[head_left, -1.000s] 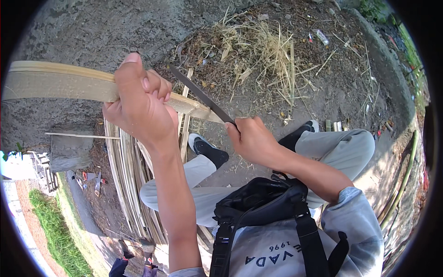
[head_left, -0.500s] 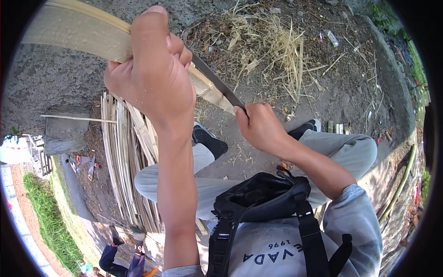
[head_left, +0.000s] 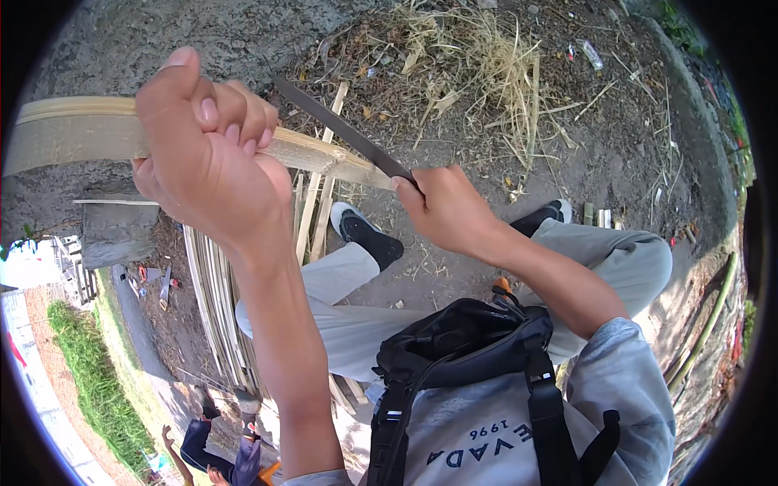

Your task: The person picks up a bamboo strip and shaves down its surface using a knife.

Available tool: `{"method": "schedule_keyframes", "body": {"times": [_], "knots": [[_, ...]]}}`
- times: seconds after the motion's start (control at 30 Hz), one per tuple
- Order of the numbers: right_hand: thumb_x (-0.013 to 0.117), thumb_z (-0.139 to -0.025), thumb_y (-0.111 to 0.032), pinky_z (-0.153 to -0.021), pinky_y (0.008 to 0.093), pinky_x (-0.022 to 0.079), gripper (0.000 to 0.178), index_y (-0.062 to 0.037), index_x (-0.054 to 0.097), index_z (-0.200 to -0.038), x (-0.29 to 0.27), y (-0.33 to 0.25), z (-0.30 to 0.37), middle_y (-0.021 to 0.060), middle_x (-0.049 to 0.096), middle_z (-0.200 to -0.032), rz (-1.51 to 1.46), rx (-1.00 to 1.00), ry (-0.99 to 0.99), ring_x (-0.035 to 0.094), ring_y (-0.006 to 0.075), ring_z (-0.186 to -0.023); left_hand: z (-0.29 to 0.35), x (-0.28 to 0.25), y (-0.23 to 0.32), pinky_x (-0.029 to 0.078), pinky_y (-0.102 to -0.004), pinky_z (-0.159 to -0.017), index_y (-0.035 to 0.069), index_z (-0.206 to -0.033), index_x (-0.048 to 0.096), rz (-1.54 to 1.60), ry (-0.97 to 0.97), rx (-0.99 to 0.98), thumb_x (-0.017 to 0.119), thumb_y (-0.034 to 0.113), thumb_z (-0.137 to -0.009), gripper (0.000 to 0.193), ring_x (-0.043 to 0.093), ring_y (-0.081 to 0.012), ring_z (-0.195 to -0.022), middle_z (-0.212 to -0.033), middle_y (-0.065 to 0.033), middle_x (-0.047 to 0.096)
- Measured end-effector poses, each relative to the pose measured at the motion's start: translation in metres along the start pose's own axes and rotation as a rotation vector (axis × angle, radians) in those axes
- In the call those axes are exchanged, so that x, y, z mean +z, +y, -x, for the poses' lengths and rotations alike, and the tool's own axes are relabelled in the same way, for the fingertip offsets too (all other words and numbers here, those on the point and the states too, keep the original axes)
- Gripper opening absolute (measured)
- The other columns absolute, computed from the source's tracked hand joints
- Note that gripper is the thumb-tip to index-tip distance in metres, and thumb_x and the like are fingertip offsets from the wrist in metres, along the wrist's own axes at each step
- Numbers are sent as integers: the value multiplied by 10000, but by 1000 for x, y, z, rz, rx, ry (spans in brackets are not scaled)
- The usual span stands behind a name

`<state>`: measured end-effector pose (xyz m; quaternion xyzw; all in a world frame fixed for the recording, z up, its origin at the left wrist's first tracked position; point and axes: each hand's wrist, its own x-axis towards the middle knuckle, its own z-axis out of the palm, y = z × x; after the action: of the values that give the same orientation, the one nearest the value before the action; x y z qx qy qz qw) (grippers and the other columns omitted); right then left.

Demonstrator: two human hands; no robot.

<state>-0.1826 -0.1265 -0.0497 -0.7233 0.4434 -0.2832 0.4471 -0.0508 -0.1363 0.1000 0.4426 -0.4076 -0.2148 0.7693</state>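
My left hand is closed around a long, pale split-bamboo strip, which runs from the far left edge toward my right hand and bends slightly. My right hand grips a knife with a long, dark, narrow blade; its handle is hidden in my fist. The blade slants up and left from that fist, crossing the strip close to its right end. Whether the edge bites into the bamboo, I cannot tell. Along the strip's upper side the layers look split and fibrous.
Many cut bamboo strips lie at my left beside my leg. A heap of shavings covers the ground ahead. A handsaw lies far left, a plastic bottle far right. A black bag hangs at my chest. Another person is at lower left.
My left hand has moved left and slightly down with the bamboo strip. The knife has tilted flatter, its tip now farther left. My right hand has shifted only slightly.
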Motion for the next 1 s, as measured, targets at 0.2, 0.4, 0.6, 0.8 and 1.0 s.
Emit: {"method": "schedule_keyframes", "body": {"times": [0.2, 0.4, 0.6, 0.8, 1.0], "knots": [[525, -917, -218, -532, 483, 438, 366, 69, 582, -698, 17, 61, 2, 259, 540, -567, 56, 143, -58, 536, 457, -529, -5, 3, -6, 216, -251, -424, 157, -563, 320, 39, -54, -19, 583, 187, -835, 379, 237, -81, -398, -474, 28, 256], [526, -919, -197, -509, 473, 437, 354, 70, 584, -694, 22, 69, 11, 245, 554, -560, 137, 24, 89, 541, 429, -485, 2, 17, -1, 221, -253, -428, 167, -558, 319, 11, -45, 44, 576, 193, -845, 387, 236, -81, -394, -465, 29, 255], [528, -917, -205, -534, 480, 455, 373, 72, 581, -674, 6, 35, 3, 245, 552, -555, 33, 18, 61, 550, 442, -511, 4, 19, 0, 223, -252, -436, 163, -571, 318, -16, -94, 68, 565, 179, -850, 373, 236, -79, -395, -465, 28, 258], [544, -912, -205, -533, 474, 446, 378, 71, 568, -656, 30, 104, 15, 252, 539, -546, 34, 144, 8, 550, 444, -509, -3, -1, -9, 229, -257, -410, 157, -558, 314, 4, -135, 38, 552, 190, -860, 385, 259, -85, -377, -454, 22, 248], [542, -916, -233, -551, 494, 455, 391, 61, 575, -660, 40, 78, 19, 254, 551, -560, -10, 121, 89, 568, 456, -552, -2, -3, 5, 219, -246, -414, 168, -567, 304, -42, -95, 90, 522, 194, -877, 380, 233, -80, -382, -457, 28, 234]]}}
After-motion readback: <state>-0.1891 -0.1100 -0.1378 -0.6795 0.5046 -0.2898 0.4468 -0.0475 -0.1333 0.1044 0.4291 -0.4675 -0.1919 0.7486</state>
